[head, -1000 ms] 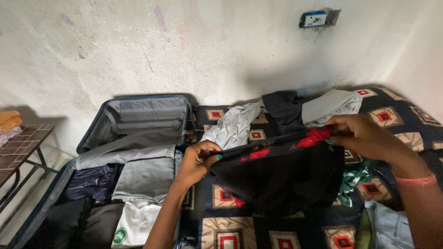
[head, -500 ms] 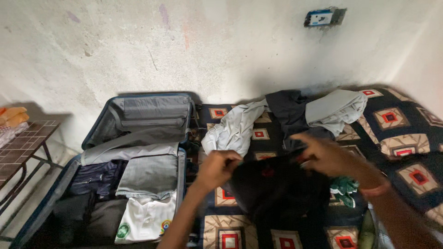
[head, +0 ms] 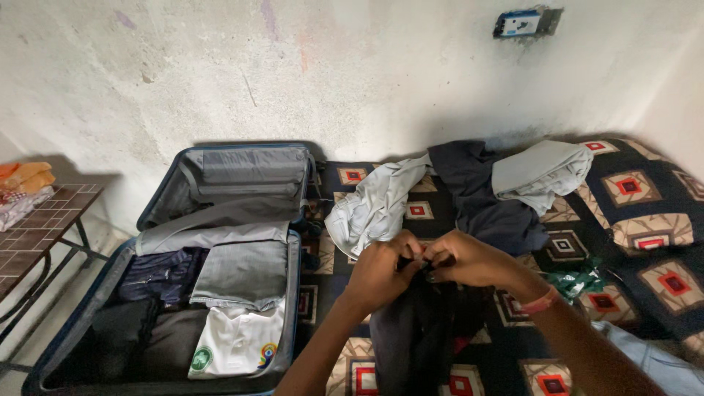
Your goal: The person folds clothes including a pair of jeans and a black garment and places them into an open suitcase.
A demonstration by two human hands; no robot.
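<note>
Head view: both hands meet over the bed (head: 653, 220), holding the top edge of a dark garment (head: 418, 330) that hangs down between the forearms onto the patterned cover. The left hand (head: 385, 268) has its fingers curled tight on the cloth; the right hand (head: 466, 258), with a pink band at the wrist, pinches the same edge just beside it, so the two hands touch. A bit of red shows low on the garment's right side.

Behind the hands lie a pale grey shirt (head: 378, 205), a navy garment (head: 480, 194) and a folded light grey piece (head: 543, 172), close together on the bed. A green cloth (head: 576, 282) lies just right of the right wrist.

To the left an open suitcase (head: 66, 345) lies beside the bed, its lid propped against the wall. Inside are folded grey trousers (head: 242, 271), a white shirt (head: 235, 341) and dark clothes (head: 154, 275). Far left, a small tiled worktop (head: 37, 235) carries orange cloth (head: 26, 176).
</note>
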